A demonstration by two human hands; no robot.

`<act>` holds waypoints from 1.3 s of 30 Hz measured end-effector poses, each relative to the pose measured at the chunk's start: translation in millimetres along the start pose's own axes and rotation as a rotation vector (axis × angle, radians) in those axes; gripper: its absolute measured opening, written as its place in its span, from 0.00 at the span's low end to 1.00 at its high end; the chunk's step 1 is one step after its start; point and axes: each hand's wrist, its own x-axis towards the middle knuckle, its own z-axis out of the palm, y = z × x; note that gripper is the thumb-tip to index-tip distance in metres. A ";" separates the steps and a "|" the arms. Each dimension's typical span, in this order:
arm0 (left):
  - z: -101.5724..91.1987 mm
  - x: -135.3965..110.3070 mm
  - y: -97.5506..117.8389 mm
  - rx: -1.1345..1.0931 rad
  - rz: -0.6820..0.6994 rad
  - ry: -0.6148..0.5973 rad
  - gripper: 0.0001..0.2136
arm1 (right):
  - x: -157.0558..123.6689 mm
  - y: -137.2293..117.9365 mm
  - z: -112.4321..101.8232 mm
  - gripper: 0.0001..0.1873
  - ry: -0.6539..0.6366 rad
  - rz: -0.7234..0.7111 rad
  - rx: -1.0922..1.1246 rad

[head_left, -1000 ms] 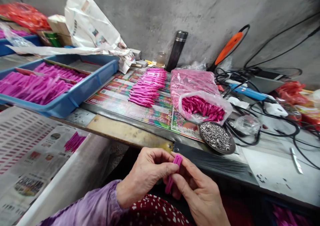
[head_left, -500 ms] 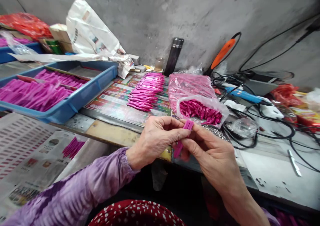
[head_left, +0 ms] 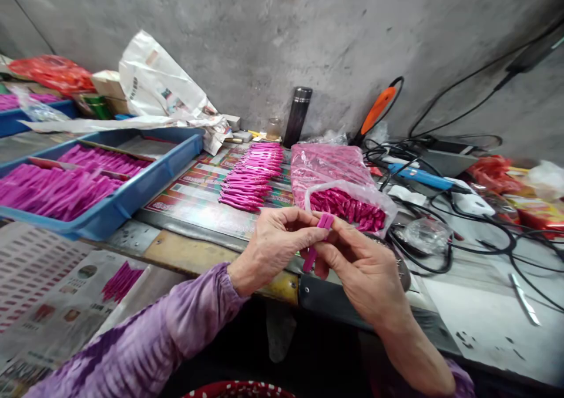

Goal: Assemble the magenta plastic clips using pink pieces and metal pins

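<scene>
The left hand (head_left: 275, 248) and right hand (head_left: 363, 272) are gripping a magenta plastic piece (head_left: 325, 221), their fingers closing on it. A pink plastic bag (head_left: 328, 169) is lying just beyond them.

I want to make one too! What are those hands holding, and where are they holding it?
A pink plastic piece, pinched near its top end between the fingertips of the left hand and the right hand. Its lower end pokes out below.

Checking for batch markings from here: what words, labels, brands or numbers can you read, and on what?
Printed mat under the pink pieces: coloured lettering, too blurred to read.
Newspaper at lower left: print too small to read.
Crumpled newspaper by the wall: too small to read.
Pink plastic piece in the fingers: no marking visible.
</scene>
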 end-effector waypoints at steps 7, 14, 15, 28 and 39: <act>5.0 -23.6 -29.6 -0.052 -0.047 -0.074 0.09 | -49.7 27.2 -1.8 0.19 0.151 -0.116 -0.301; 7.8 -36.5 -44.4 -0.096 -0.036 -0.107 0.08 | -73.3 41.1 0.2 0.25 0.161 -0.132 -0.305; 7.5 -36.9 -44.9 -0.094 -0.039 -0.108 0.08 | -73.4 41.1 0.7 0.26 0.155 -0.135 -0.302; 7.9 -37.6 -46.3 -0.074 0.022 -0.106 0.02 | -73.0 41.1 2.1 0.27 0.110 -0.167 -0.269; 15.3 -20.7 -18.5 0.020 -0.039 -0.092 0.17 | -47.4 14.7 -6.3 0.18 0.153 -0.023 -0.162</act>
